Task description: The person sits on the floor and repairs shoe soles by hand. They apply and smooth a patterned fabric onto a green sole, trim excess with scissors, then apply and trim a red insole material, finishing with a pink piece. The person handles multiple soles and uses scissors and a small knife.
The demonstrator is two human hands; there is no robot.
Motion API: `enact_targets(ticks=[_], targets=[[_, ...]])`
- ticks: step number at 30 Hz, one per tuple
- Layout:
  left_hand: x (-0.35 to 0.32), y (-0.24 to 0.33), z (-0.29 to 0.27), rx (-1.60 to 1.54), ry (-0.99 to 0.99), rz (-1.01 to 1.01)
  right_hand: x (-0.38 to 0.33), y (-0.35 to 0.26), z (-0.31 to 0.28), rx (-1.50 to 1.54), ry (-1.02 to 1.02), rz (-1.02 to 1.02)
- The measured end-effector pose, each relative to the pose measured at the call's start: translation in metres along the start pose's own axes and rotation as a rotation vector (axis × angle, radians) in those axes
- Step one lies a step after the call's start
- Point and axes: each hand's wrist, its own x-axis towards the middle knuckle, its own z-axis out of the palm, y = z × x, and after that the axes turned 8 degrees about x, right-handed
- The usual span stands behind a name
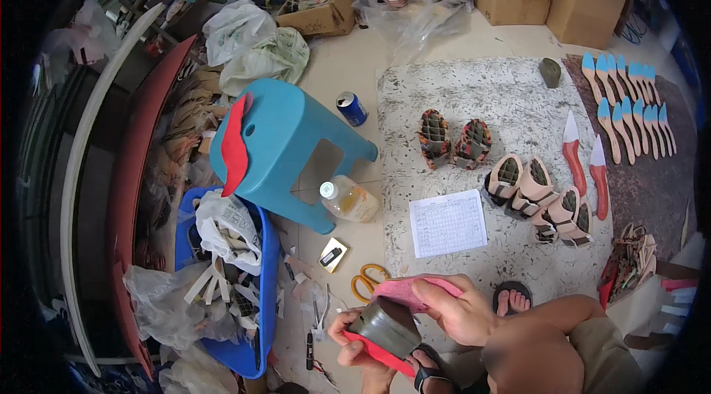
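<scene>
Your left hand (359, 349) grips from below a red-edged insole (378, 355) with a dark round block (389, 326) on it. Your right hand (459, 312) pinches the insole's pink upper end (404, 292) between thumb and fingers. I judge this piece is in work. On the mat (459, 98) beyond, six strapped sandals (533, 194) look assembled, while blue-tipped insoles (629, 105) wait bare.
</scene>
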Motion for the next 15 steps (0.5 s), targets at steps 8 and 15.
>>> enact_targets(ticks=[8, 15], targets=[[0.001, 0.009, -0.008, 0.142, -0.089, 0.066, -0.002, -0.005, 0.005, -0.238, -0.114, -0.100], [-0.002, 0.004, -0.007, 0.008, -0.042, 0.027, -0.004, -0.007, 0.008, -0.155, 0.009, -0.010]])
